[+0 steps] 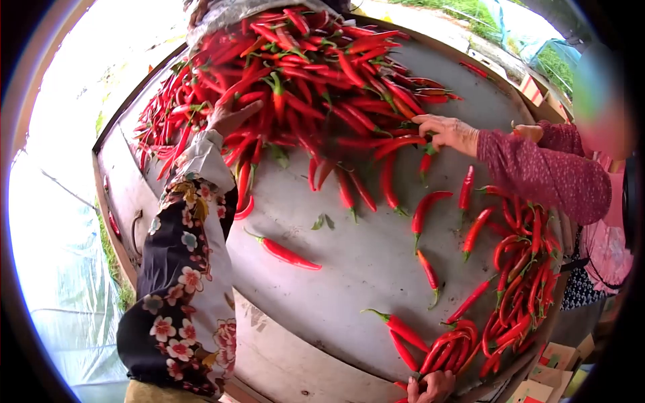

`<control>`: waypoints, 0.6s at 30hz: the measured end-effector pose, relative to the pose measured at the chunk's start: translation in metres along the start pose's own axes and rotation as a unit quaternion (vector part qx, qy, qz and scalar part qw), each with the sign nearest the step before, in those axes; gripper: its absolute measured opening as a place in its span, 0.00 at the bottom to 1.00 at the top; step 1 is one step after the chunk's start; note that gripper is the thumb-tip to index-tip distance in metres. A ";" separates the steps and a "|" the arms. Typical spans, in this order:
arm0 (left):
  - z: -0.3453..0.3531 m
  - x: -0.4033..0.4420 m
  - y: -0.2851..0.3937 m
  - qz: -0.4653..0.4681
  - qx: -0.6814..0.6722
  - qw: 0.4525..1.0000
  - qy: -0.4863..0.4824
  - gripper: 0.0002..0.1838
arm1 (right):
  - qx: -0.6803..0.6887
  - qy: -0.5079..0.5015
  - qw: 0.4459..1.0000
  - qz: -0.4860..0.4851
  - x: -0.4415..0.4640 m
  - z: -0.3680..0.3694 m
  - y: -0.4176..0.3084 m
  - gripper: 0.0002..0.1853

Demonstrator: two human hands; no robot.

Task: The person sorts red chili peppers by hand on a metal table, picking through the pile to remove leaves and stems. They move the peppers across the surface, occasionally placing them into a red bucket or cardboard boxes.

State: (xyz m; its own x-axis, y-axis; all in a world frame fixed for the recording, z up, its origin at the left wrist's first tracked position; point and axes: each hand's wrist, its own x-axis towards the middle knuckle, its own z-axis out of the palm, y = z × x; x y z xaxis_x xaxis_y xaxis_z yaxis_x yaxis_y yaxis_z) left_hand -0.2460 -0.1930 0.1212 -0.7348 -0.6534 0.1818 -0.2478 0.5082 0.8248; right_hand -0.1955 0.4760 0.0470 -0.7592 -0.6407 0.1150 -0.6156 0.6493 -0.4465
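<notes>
A big heap of red chili peppers (302, 80) with green stems covers the far part of the grey tabletop (289, 208). My left hand (230, 119), in a floral sleeve, reaches to the heap's near edge. Its thumb and visible fingers are stretched out over the peppers, and part of the hand is hidden among them. At the near edge my right hand (432, 387) has its fingers curled on a small bunch of chili peppers (447, 346), partly cut off by the frame. One single chili pepper (289, 254) lies between my hands.
Across the right side, a co-worker's hand (447, 133) in a pink sleeve touches the heap. Another pile of chili peppers (527, 282) lines the right edge. Whitish cloth or sacking (232, 17) borders the heap's far side. Cardboard boxes (554, 366) stand below right.
</notes>
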 end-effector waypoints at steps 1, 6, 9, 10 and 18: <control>0.004 -0.004 -0.001 0.006 0.008 1.000 -0.009 0.35 | -0.002 -0.002 1.000 -0.005 0.002 0.000 0.000 0.17; 0.034 -0.042 -0.021 0.090 0.179 0.979 0.023 0.43 | -0.035 -0.008 0.999 -0.041 0.001 0.004 0.003 0.17; 0.065 -0.095 0.047 0.033 0.310 0.949 -0.052 0.42 | -0.037 0.016 0.998 -0.039 0.001 0.005 -0.004 0.16; 0.074 -0.107 0.052 0.069 0.299 0.951 -0.032 0.40 | -0.045 0.043 0.997 -0.053 -0.001 0.008 -0.002 0.16; 0.162 -0.202 0.081 0.274 0.343 0.897 -0.056 0.33 | -0.021 0.066 0.997 -0.023 -0.016 0.022 0.013 0.15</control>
State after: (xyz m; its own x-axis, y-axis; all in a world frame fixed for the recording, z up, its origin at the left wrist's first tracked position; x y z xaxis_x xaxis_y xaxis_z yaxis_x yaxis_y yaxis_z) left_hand -0.2196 0.0707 0.0647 -0.9139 -0.1598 0.3731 -0.1327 0.9864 0.0973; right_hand -0.1866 0.4859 0.0200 -0.7490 -0.6129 0.2518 -0.6571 0.6383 -0.4009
